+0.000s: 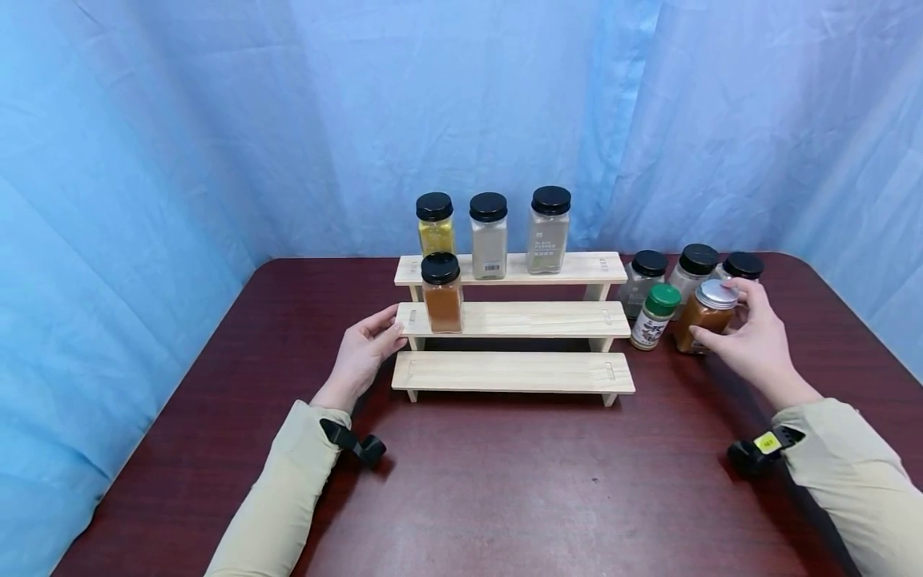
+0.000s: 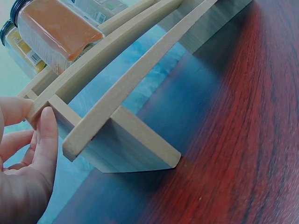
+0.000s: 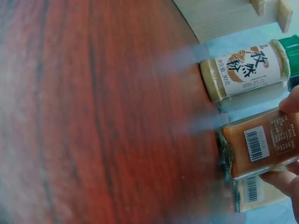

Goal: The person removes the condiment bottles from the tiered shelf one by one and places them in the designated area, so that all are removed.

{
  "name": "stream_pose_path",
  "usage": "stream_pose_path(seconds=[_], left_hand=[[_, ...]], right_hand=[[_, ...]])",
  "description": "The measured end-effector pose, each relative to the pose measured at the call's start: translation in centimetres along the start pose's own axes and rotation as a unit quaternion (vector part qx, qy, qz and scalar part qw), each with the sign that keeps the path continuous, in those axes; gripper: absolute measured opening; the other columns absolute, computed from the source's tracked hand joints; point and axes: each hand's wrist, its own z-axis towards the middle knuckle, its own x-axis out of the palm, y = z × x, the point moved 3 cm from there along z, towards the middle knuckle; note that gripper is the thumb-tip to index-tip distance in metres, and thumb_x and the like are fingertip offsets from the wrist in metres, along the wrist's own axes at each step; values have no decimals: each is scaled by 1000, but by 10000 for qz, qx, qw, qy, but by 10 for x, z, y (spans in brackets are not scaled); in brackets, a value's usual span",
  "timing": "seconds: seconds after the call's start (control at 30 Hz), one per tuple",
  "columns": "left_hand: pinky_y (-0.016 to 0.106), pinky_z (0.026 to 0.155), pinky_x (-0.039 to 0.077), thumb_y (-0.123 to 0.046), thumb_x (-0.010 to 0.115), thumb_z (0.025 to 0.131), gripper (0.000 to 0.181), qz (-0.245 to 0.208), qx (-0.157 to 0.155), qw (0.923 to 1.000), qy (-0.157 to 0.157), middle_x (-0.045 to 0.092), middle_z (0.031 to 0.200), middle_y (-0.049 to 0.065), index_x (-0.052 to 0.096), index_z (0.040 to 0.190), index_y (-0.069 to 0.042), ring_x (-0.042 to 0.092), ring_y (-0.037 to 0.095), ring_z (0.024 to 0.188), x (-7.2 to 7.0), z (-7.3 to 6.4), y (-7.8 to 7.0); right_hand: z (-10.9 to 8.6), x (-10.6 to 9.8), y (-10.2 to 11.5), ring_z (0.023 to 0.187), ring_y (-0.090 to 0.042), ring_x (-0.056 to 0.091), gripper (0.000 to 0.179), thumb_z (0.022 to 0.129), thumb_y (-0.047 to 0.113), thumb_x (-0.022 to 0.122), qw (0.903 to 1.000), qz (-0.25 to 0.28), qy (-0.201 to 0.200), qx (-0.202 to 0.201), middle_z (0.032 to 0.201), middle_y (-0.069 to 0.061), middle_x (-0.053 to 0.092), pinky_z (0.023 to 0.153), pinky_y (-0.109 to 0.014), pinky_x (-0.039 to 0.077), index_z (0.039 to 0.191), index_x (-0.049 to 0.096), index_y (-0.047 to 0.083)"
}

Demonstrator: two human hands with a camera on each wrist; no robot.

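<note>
My left hand (image 1: 368, 353) pinches the left end of the middle board of a three-step wooden spice rack (image 1: 534, 318), thumb below and a finger above in the left wrist view. Near it on that board stands a black-lidded jar of orange-brown spice (image 1: 442, 298). At the right of the rack, my right hand (image 1: 757, 344) grips a silver-lidded jar of brown spice (image 1: 703, 320) by its sides. Its barcode label shows in the right wrist view, with the base at or close to the table. Left of this jar is a green-capped spice bottle (image 1: 649, 323).
Three black-lidded jars stand on the top board: a yellow one (image 1: 436, 232), a grey one (image 1: 489, 240) and a black pepper jar (image 1: 548, 236). Behind the gripped jar are three more black-lidded jars (image 1: 694, 268). Blue curtains (image 1: 461, 120) hang around the dark red table (image 1: 505, 481).
</note>
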Motion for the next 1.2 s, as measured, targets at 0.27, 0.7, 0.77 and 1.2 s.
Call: stream_pose_path(seconds=[0.27,0.7,0.77,1.2], left_hand=[[14,76,54,3,51,95,48,50,17,10000,17,52,99,2,41,142,1,60,1,82,0,0,0],[13,74,54,4,50,95,48,1,-21,10000,-15,51,98,1,40,141,2,60,1,81,0,0,0],[14,75,55,4,50,95,48,-17,-19,10000,-2,51,98,1,40,141,2,60,1,82,0,0,0],[14,76,54,3,50,95,48,40,-70,10000,-11,51,100,2,41,142,-1,60,1,83,1,-1,-1]], right_hand=[[0,3,-2,84,19,36,75,77,-1,72,9998,137,-17,116,123,-25,42,64,5,34,138,29,3],[-2,7,1,91,17,36,75,79,-1,71,9994,316,25,153,124,-21,40,70,6,34,139,26,3],[-2,7,1,91,16,37,75,80,0,71,9994,306,53,180,126,-23,41,70,6,34,140,26,3],[-1,6,-2,106,-23,52,78,84,7,69,9989,214,340,246,131,-29,37,89,-14,49,145,20,5]])
